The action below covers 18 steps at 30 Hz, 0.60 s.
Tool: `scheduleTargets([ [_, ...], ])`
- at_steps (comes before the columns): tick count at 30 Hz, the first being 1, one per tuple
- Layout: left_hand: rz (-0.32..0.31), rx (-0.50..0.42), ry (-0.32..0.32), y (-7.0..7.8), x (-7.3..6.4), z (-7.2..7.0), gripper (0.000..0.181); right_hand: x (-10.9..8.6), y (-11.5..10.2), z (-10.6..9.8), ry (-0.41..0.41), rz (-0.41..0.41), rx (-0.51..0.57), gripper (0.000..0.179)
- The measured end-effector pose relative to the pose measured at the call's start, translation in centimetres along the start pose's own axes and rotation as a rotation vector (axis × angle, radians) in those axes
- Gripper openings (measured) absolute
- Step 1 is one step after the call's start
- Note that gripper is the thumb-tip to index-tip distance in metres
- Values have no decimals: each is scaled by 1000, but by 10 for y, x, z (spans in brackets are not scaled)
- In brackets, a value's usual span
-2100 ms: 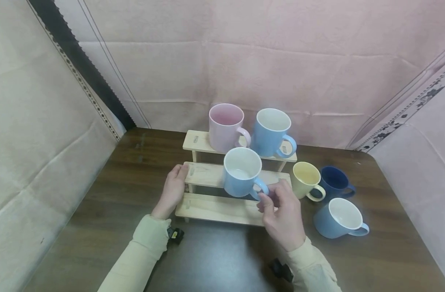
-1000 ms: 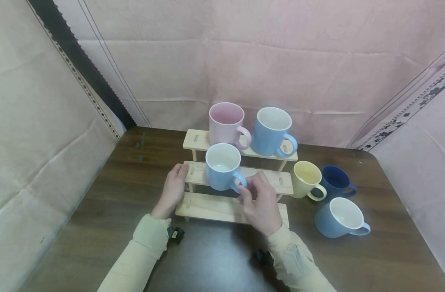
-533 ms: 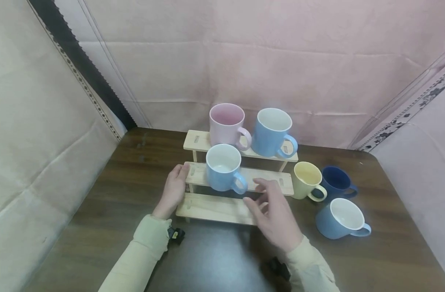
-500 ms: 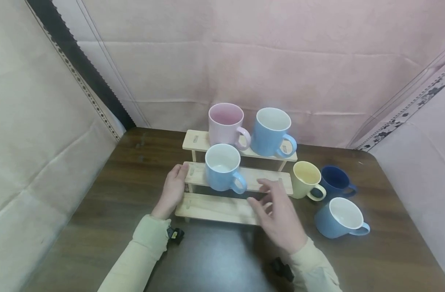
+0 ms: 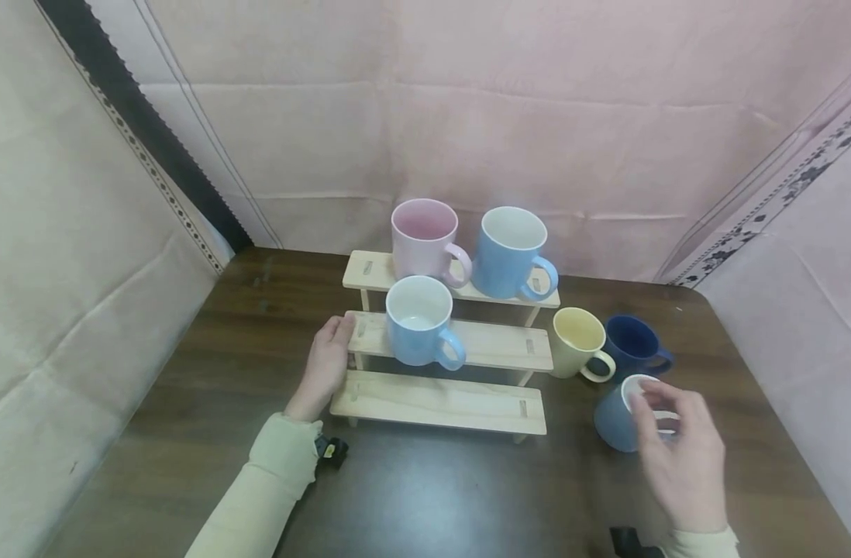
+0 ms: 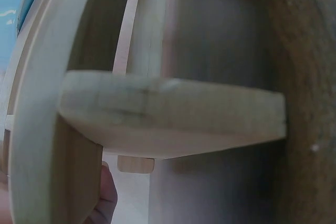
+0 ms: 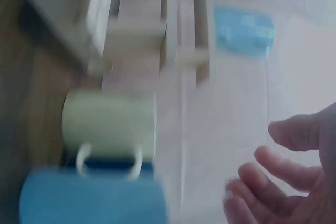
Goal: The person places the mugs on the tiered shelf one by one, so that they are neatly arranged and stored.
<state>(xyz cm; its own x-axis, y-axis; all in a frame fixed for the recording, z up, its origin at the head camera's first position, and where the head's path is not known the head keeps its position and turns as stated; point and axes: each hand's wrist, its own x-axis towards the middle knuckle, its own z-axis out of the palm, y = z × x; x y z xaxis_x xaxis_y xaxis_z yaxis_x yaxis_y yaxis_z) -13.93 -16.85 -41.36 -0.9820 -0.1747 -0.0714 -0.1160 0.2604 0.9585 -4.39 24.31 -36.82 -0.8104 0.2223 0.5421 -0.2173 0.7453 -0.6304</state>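
The near blue mug [image 5: 611,425] stands on the table [image 5: 425,496], right of the stand [image 5: 439,401]; the right hand [image 5: 683,457] is over it, thumb and fingers wide apart, though whether they touch it I cannot tell; just behind are the yellow mug [image 5: 567,358] and the navy mug [image 5: 631,350], side by side; the left hand [image 5: 324,368] grips the left end of the stand's middle step; the middle blue mug [image 5: 417,341] sits on that step; the pink mug [image 5: 416,254] and the top blue mug [image 5: 501,267] stand above.
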Motion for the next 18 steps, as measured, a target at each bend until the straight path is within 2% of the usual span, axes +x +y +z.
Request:
scheduleTargets([
  [3,-1,-4,3,0,0,0,46,-3,20,-12,24,144,-98,23],
  [8,7,9,0,-2,-1,0,48,-6,52,-22,-26,292,-177,33],
  [13,13,10,-4,-2,-1,-1,48,-7,72,-25,-103,395,-192,48],
  [18,14,11,-4,0,-2,0,47,-6,82,-23,-217,426,-225,48],
])
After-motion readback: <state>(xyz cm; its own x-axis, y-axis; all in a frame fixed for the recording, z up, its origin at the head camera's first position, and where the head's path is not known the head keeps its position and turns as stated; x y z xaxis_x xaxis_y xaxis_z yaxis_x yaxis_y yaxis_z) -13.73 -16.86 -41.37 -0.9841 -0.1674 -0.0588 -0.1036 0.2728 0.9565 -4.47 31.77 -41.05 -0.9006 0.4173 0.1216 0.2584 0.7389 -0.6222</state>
